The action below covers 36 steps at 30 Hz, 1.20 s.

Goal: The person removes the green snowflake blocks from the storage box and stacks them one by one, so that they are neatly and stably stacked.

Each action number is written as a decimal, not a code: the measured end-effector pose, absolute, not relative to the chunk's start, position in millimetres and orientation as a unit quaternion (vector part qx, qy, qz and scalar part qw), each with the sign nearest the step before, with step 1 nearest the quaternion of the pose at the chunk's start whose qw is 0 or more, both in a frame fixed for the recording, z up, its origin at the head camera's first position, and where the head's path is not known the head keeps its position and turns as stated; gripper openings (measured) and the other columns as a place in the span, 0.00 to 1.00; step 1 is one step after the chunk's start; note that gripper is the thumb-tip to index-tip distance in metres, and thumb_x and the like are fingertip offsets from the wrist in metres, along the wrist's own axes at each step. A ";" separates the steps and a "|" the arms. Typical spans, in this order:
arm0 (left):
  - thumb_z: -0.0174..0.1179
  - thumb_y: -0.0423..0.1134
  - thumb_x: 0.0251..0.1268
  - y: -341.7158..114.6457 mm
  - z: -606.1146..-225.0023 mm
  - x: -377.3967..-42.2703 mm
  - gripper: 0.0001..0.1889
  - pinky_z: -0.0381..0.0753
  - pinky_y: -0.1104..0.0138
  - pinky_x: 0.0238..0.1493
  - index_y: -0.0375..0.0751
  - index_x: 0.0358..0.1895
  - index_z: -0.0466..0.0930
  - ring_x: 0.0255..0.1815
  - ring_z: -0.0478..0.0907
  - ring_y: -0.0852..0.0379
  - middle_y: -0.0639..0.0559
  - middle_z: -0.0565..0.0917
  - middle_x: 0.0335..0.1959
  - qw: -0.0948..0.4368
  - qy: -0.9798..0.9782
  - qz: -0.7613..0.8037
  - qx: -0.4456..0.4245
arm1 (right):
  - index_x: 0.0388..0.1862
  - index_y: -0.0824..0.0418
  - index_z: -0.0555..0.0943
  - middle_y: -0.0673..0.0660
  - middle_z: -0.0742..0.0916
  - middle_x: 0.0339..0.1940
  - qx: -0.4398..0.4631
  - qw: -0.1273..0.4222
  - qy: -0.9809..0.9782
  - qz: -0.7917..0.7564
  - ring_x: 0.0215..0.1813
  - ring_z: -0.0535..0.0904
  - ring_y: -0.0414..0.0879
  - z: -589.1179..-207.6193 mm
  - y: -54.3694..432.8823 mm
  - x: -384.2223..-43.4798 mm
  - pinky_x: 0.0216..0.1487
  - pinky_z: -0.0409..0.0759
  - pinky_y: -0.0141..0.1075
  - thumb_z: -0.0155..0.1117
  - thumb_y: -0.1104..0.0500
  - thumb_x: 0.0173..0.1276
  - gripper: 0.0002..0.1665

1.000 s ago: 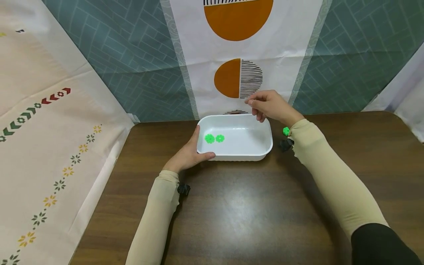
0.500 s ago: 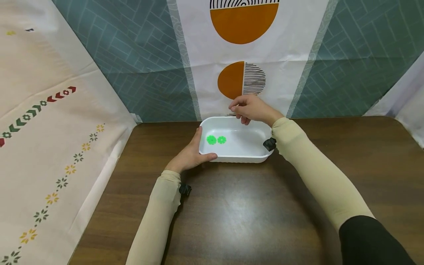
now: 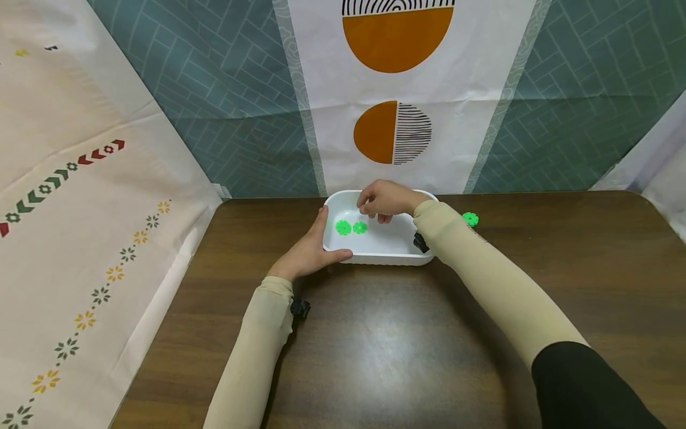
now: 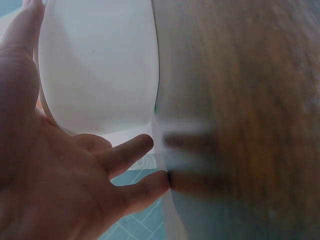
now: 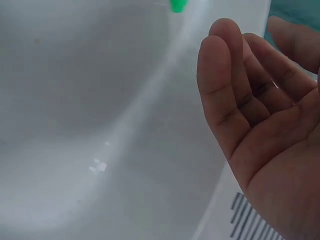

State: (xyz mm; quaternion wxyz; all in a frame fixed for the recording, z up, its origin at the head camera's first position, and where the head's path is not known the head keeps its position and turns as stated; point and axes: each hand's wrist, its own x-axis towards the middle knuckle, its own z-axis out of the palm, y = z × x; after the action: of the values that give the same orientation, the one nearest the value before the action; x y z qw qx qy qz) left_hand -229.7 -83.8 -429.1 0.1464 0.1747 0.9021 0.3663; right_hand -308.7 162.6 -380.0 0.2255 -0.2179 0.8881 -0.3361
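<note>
A white rectangular tray point(image 3: 386, 259) stands at the far side of the table. My left hand point(image 3: 302, 253) grips its left end, thumb along the front rim and the other fingers at the side. In the left wrist view, two fingers of the left hand point(image 4: 115, 170) extend below the tray's end wall point(image 4: 100, 65). Two notched green discs, a larger one point(image 3: 343, 227) and a smaller one point(image 3: 359, 227), lie inside on the left. My right hand point(image 3: 388, 199) hovers over the tray, just behind the smaller disc. Its fingers point(image 5: 215, 70) are loosely bent, with nothing seen between them.
Another green disc point(image 3: 470, 219) lies on the brown table point(image 3: 375, 333), to the right of the tray. Behind the table's back edge hangs a patterned cloth point(image 3: 257, 119) in teal and white. A cream patterned cloth point(image 3: 96, 238) slopes along the left side.
My right hand has moved left from the tray's right end and lowered over its middle. The disc on the right came back into sight from behind the sleeve. The left hand stays on the tray.
</note>
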 end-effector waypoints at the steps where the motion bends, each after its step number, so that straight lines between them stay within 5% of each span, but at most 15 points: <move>1: 0.70 0.64 0.58 -83.8 -428.8 -229.5 0.65 0.62 0.50 0.70 0.53 0.82 0.25 0.73 0.60 0.44 0.50 0.36 0.83 0.146 0.903 0.365 0.175 | 0.56 0.64 0.84 0.61 0.85 0.37 -0.217 0.229 0.888 -0.334 0.26 0.78 0.48 -382.9 161.6 -309.6 0.32 0.83 0.38 0.62 0.59 0.75 0.16; 17: 0.68 0.65 0.59 -82.6 -426.8 -229.6 0.65 0.59 0.52 0.72 0.52 0.82 0.24 0.76 0.56 0.46 0.52 0.35 0.83 0.144 0.901 0.365 0.187 | 0.61 0.57 0.81 0.57 0.80 0.24 -0.212 0.262 0.890 -0.306 0.22 0.78 0.46 -415.3 153.0 -312.8 0.27 0.80 0.37 0.69 0.58 0.69 0.22; 36: 0.67 0.65 0.60 -84.6 -430.4 -229.7 0.65 0.59 0.53 0.73 0.51 0.82 0.23 0.78 0.53 0.47 0.50 0.34 0.83 0.147 0.903 0.361 0.182 | 0.51 0.56 0.79 0.58 0.81 0.41 -0.252 0.221 0.916 -0.220 0.19 0.74 0.45 -418.1 139.9 -306.5 0.22 0.75 0.36 0.72 0.57 0.68 0.15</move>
State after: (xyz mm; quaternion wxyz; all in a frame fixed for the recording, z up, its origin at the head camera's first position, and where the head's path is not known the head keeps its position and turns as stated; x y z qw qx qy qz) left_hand -229.7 -84.6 -430.4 0.1471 0.1816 0.9027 0.3613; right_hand -306.5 139.9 -418.1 0.2207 -0.2520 0.9162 -0.2201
